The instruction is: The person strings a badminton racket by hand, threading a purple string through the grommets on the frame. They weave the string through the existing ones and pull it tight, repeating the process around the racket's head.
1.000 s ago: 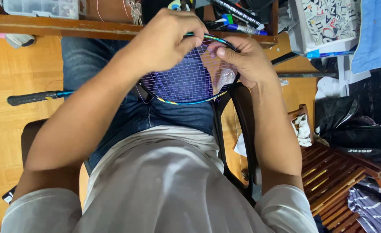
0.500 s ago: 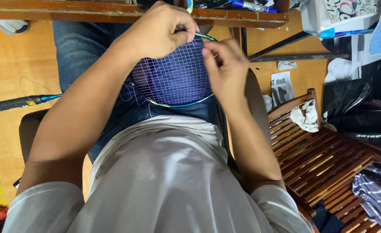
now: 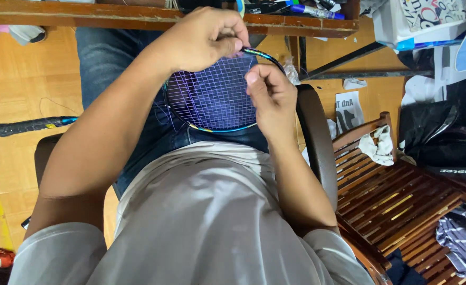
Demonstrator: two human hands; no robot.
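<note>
A badminton racket lies across my lap, its head with purple strings over my jeans and its black handle sticking out to the left above the floor. My left hand pinches the far rim of the racket frame near its top. My right hand rests on the right side of the string bed, fingertips closed on a string near the rim. A loose end of string hangs at the left of the head.
A wooden workbench edge with pens and tools runs along the top. The black chair armrest curves at my right. A slatted wooden chair with a rag and striped cloth stands to the right, beside black bags.
The small clear plastic piece that my right hand held a second ago is gone from it. That hand has moved onto the strings. The view shifted slightly.
</note>
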